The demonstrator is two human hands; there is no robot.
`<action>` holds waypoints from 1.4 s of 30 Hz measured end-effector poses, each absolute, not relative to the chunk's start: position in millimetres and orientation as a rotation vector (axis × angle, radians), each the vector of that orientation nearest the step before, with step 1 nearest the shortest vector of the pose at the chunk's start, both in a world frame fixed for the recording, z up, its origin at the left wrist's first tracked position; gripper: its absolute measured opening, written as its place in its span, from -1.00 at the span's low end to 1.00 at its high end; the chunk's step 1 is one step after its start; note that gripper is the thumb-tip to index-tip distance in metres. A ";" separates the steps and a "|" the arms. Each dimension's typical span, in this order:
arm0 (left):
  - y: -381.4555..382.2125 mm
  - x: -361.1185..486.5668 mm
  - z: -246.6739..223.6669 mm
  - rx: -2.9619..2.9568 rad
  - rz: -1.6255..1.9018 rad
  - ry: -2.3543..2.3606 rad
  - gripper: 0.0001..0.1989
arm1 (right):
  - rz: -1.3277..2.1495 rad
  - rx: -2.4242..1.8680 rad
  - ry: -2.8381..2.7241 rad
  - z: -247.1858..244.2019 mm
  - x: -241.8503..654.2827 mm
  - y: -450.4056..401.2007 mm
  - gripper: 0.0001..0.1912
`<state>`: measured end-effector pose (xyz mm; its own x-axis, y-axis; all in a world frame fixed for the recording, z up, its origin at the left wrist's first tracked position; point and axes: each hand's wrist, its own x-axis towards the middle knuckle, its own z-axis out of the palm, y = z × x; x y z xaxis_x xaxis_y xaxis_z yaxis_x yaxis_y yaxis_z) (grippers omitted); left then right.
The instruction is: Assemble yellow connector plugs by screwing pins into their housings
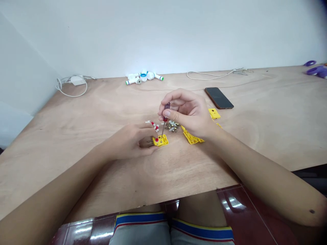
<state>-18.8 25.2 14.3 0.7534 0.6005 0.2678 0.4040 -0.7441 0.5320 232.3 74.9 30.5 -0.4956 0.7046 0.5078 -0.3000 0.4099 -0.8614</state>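
Note:
My left hand (135, 140) grips a yellow plug housing (163, 140) on the table, with metal prongs pointing left and a red button on it. In my right hand (187, 110) is a screwdriver (167, 110) with a dark red handle, pinched between thumb and fingers. Its shaft slants down and the tip meets the housing. Just behind the housing lie a pile of small metal parts (173, 126) and some red and white pieces (154, 126). More yellow housings (191, 137) sit partly behind my right hand and wrist.
On the wooden table (102, 112) are a phone (219, 98), a yellow piece (214, 113), white and green objects (144, 77), a charger with cable (78, 80), a thin cord (204, 76) and purple scissors-like handles (316, 70). A wall stands behind.

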 end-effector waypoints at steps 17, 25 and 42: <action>24.4 -18.6 13.6 2.504 0.607 0.767 -0.84 | 1.295 -0.292 -1.681 25.7 229.9 74.4 -0.73; 25.0 -19.5 11.9 2.491 0.590 0.762 -0.83 | 1.301 -0.329 -1.695 26.2 229.0 73.8 -0.65; 28.2 -16.0 6.1 2.586 0.749 0.771 -0.80 | 0.434 -0.610 -2.511 76.2 236.3 66.9 -0.73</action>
<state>-16.0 28.2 6.1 0.7140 0.5831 0.3876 0.4043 -0.7953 0.4516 236.3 66.9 76.2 -0.7661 0.4993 0.4047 0.3344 0.8474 -0.4124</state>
